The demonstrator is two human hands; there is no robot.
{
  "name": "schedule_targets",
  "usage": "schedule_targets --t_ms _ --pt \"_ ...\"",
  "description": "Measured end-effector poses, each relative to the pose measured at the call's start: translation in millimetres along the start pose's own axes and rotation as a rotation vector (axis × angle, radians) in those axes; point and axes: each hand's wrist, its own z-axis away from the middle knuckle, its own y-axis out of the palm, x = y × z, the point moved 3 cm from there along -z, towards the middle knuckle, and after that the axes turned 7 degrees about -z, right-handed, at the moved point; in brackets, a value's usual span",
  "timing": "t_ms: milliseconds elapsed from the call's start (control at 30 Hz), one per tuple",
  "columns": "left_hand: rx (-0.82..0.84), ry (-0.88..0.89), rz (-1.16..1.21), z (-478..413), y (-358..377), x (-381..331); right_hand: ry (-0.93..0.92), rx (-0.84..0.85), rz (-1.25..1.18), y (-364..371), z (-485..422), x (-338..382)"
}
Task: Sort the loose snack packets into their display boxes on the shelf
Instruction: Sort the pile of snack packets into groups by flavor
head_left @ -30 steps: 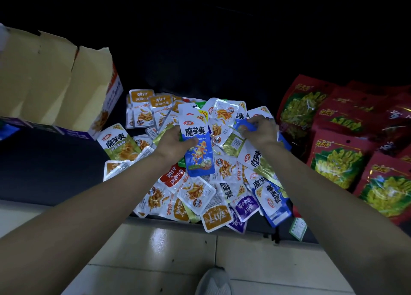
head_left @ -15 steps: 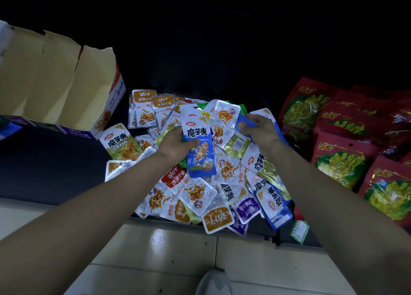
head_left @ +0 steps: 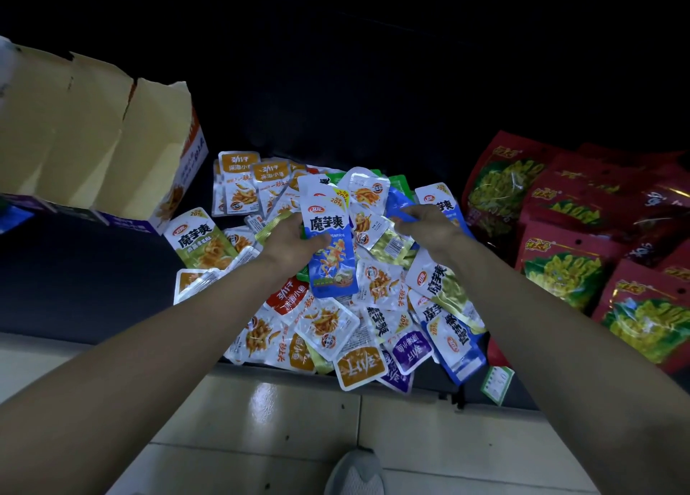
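Holding a blue packet [head_left: 330, 259] upright above the heap, your left hand [head_left: 293, 242] grips it with the thumb laid across its printed face. Your right hand [head_left: 425, 226] is curled onto the edge of a second blue packet [head_left: 396, 204] that lies in the pile of loose packets [head_left: 325, 326] near its back. The pile fills the middle of the shelf [head_left: 74, 278], and its nearest packets hang over the shelf's front edge above the tiled floor [head_left: 283, 420], so you have little margin on that side. To your left the shelf is bare and dark between the pile and the cardboard display box [head_left: 104, 151], which stands with its torn flaps raised; a green packet [head_left: 199, 240] lies just beside the box's corner. To your right the red bags [head_left: 560, 233] are stacked close against the pile, and the outer packets touch them. A price tag [head_left: 496, 379] hangs at the front edge below that side. Behind the pile everything is too dark to tell how deep the shelf runs. Your shoe [head_left: 354, 472] shows at the bottom, on the floor. Compared with half a second ago almost nothing has changed: both grips are the same, the packets lie as they did, and your two hands sit about where they were.
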Motion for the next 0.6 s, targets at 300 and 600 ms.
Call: schedule_targets --t_ms 300,600 --pt "0.044 -0.013 0.046 0 -2 0 -0.042 -0.098 -0.086 -14 4 11" --pt "0.037 -0.059 0.046 -6 -3 0 -0.443 -0.528 -0.277 -66 23 39"
